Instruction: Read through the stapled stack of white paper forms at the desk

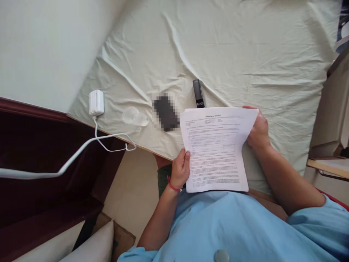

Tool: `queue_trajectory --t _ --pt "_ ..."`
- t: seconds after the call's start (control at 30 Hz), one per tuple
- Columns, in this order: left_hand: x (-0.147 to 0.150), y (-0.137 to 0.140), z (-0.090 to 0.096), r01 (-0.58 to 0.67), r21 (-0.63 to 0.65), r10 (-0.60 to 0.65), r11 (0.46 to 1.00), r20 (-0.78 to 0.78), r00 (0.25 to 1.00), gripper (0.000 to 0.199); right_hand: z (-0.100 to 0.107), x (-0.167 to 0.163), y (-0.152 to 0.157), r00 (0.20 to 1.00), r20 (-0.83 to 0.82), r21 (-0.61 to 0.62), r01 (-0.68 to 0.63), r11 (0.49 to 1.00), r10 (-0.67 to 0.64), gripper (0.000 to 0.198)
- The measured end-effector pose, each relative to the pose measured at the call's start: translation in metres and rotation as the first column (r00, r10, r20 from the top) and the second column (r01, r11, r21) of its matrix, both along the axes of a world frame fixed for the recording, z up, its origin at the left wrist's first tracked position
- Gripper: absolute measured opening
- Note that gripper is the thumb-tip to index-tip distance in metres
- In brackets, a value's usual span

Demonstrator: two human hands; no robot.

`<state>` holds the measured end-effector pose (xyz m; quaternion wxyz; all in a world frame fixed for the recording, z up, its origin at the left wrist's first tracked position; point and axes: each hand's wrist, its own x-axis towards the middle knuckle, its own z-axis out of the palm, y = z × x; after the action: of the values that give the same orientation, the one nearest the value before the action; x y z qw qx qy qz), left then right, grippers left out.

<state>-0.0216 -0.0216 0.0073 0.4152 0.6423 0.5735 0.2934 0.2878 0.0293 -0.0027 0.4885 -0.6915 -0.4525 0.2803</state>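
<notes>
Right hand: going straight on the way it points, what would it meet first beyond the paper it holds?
Beyond the paper, the right hand's way looks free over the pale cloth, passing right of the black device, though the hand's height above the cloth is hard to judge.

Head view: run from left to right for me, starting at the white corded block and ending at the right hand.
White corded block → clear container → dark pixelated object → left hand → printed paper → right hand.
</notes>
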Motion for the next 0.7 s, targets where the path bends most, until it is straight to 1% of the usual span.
queue_trajectory --t 0.07,0.17,0.23,0.33,0.4,0.47,0.53,0.57,0.63,0.7 --pt "-0.0007 -0.0003 -0.0017 -0.006 0.015 0.006 1.0 -0.004 1.0 0.048 0.0015 -0.0012 0.0011 0.998 -0.069 0.022 0.009 1.0 -0.007 0.035" --pt "-0.0008 -0.0003 -0.0028 -0.002 0.029 0.002 1.0 -0.007 1.0 0.049 -0.0013 -0.0032 0.003 0.971 -0.23 0.087 -0.039 0.995 0.058 0.02" --pt "-0.0004 -0.0001 -0.0027 0.001 0.03 -0.001 1.0 -0.003 1.0 0.049 -0.0042 -0.0042 0.0032 0.963 -0.262 0.132 -0.023 0.991 0.058 0.016" --pt "0.0001 0.0007 -0.0019 -0.009 0.024 0.009 1.0 -0.012 1.0 0.048 -0.0058 -0.0048 0.0014 0.974 -0.217 0.143 -0.035 0.989 0.066 0.011" --pt "0.0003 0.0014 -0.0005 -0.015 0.014 0.016 1.0 -0.022 1.0 0.048 -0.0044 -0.0051 -0.0005 0.991 -0.123 0.134 -0.044 0.99 0.06 0.009" --pt "0.0007 0.002 0.0015 -0.015 -0.003 0.014 1.0 -0.024 1.0 0.047 -0.0021 -0.0055 -0.0023 1.0 -0.003 0.146 -0.007 0.989 0.008 0.016" --pt "0.0013 0.0024 0.0036 -0.01 -0.025 0.009 1.0 -0.025 1.0 0.045 -0.0002 -0.006 -0.0035 0.997 0.066 0.148 0.025 0.989 -0.035 0.02" --pt "0.0017 0.0025 0.0044 -0.011 -0.033 0.01 0.999 -0.03 1.0 0.044 0.0001 -0.0062 -0.0037 0.997 0.064 0.14 0.031 0.99 -0.04 0.02" --pt "0.002 0.0027 0.0054 -0.021 -0.043 0.019 0.999 -0.038 0.999 0.043 -0.0007 -0.0064 -0.0031 0.999 -0.014 0.117 0.03 0.993 -0.028 0.018" --pt "0.002 0.003 0.0055 -0.028 -0.041 0.026 0.999 -0.046 0.999 0.044 -0.0022 -0.006 -0.0017 0.99 -0.14 0.12 0.034 0.992 -0.017 0.027"
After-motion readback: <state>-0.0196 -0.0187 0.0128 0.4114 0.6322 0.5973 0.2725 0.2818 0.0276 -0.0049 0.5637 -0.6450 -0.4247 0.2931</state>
